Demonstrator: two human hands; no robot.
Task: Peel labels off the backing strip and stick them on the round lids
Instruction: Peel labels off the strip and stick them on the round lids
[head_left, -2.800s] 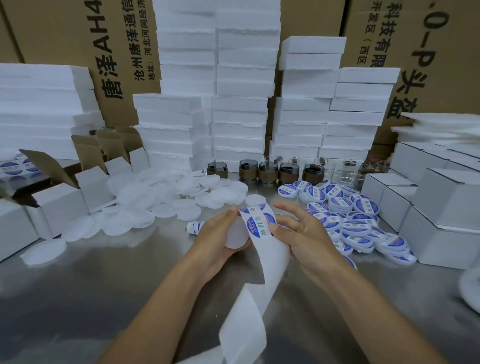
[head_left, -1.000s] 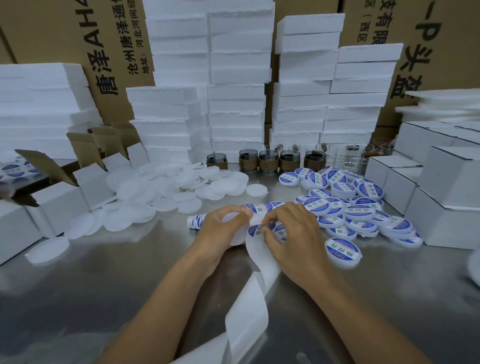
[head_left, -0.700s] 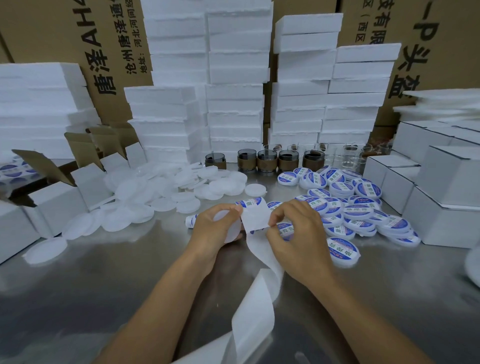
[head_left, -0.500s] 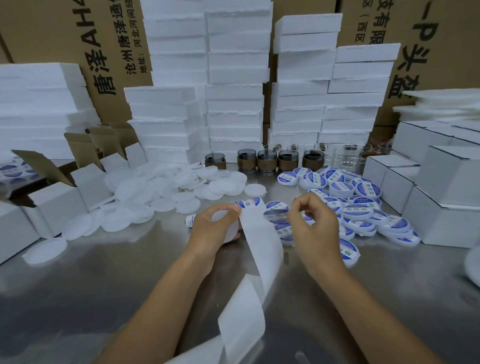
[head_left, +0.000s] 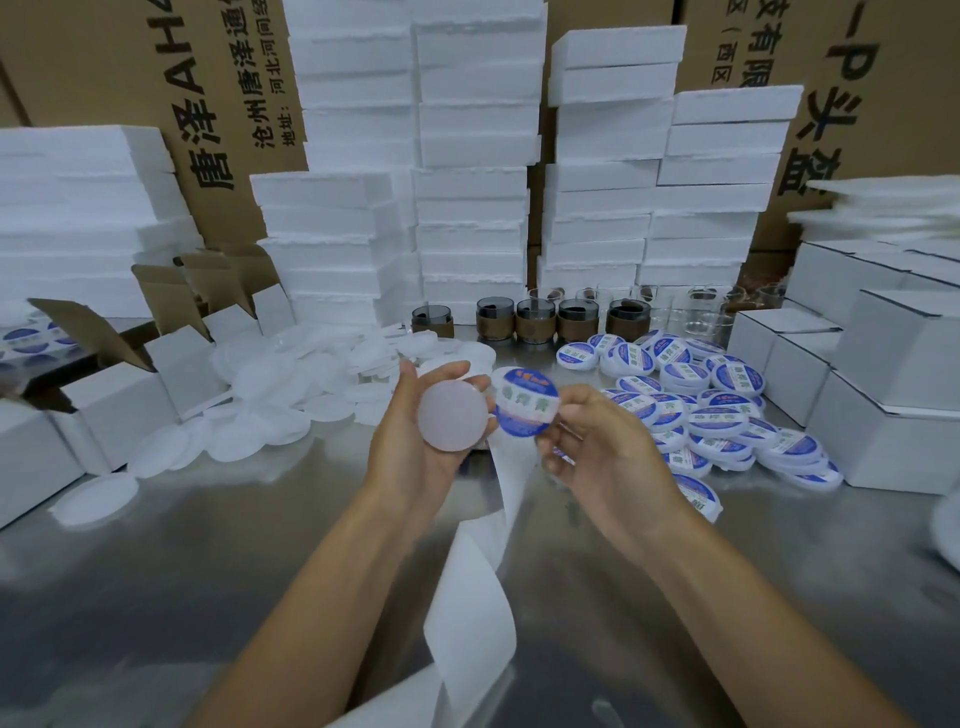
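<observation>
My left hand (head_left: 415, 447) holds a plain white round lid (head_left: 453, 414) face up, fingers curled round its rim. Just to its right, my right hand (head_left: 597, 447) pinches a round blue-and-white label (head_left: 525, 401) by its lower edge; the label is free of the strip and close beside the lid. The empty white backing strip (head_left: 478, 592) hangs below my hands and curls over the steel table (head_left: 208, 571). A pile of plain lids (head_left: 291, 389) lies to the left, a pile of labelled lids (head_left: 727, 410) to the right.
Stacks of white foam slabs (head_left: 467, 182) and brown cartons (head_left: 156, 104) stand behind. Open white boxes (head_left: 119, 395) sit at the left, closed white boxes (head_left: 883, 395) at the right. A row of small dark glass jars (head_left: 535, 319) lines the back of the table.
My right hand peeled a label off the strip and lifted it. My left hand raised the plain lid and turned it toward me. The strip dropped below my hands.
</observation>
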